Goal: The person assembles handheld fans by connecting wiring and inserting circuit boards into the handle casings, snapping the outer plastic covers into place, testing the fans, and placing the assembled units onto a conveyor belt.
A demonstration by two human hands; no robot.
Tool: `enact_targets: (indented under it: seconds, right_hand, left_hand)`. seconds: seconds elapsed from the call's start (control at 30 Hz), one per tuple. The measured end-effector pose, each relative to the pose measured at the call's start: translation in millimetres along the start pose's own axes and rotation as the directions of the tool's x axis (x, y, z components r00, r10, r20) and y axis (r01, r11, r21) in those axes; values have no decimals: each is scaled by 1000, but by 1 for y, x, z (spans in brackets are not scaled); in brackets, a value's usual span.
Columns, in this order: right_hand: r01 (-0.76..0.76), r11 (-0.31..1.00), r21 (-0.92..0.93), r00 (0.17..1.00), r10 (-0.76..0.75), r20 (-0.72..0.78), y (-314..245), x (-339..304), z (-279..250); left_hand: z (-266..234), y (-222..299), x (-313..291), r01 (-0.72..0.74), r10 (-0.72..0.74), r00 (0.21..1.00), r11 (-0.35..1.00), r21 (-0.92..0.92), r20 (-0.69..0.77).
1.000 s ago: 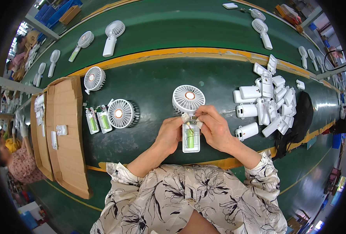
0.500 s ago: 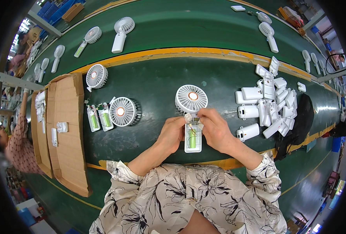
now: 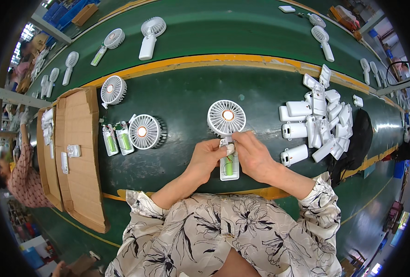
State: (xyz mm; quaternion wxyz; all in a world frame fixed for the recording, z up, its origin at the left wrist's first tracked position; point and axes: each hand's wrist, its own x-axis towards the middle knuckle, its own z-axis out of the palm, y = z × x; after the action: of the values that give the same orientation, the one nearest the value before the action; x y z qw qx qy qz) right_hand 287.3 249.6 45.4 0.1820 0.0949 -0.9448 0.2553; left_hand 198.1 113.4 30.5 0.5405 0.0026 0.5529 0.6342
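Note:
In front of me lies a white handheld fan (image 3: 226, 117) with an orange ring at its hub. Its open handle (image 3: 229, 171) points toward me and shows a green battery and thin wires. My left hand (image 3: 206, 159) grips the handle's upper left side, with the thumb lying over the inside. My right hand (image 3: 255, 157) is closed at the handle's top right, fingers pinched near the neck below the fan head. Whatever sits between the right fingertips is hidden. To the left lie another fan (image 3: 143, 132) and open handles with green batteries (image 3: 125, 138).
White handle covers (image 3: 325, 131) are heaped at the right beside a black cloth (image 3: 362, 136). At the left stands a cardboard tray (image 3: 82, 189) with a few white parts. Beyond a yellow edge, a green conveyor belt (image 3: 232, 32) carries several fans. Another person (image 3: 24, 180) works at far left.
My left thumb has moved over the inside of the handle, and my right fingers have shifted slightly at the neck. Fans on the belt have slid a little to the right.

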Motion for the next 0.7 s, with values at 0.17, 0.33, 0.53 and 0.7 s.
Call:
enact_targets:
  seconds: [0.17, 0.33, 0.53, 0.7]
  right_hand:
    - [-23, 1000, -1, 996, 23, 82, 1, -2, 4]
    - [-20, 1000, 2, 991, 19, 136, 0, 2, 2]
    - [-38, 999, 4, 986, 37, 165, 1, 4, 4]
    - [-50, 998, 37, 989, 45, 138, 7, 5, 2]
  left_hand:
    - [-3, -8, 3, -15, 15, 1000, 1000, -5, -9]
    - [-3, -7, 4, 24, -25, 999, 998, -50, -24]
    - [-4, -9, 6, 88, -92, 995, 988, -130, -27]
    - [-2, -5, 10, 108, -108, 994, 983, -150, 8]
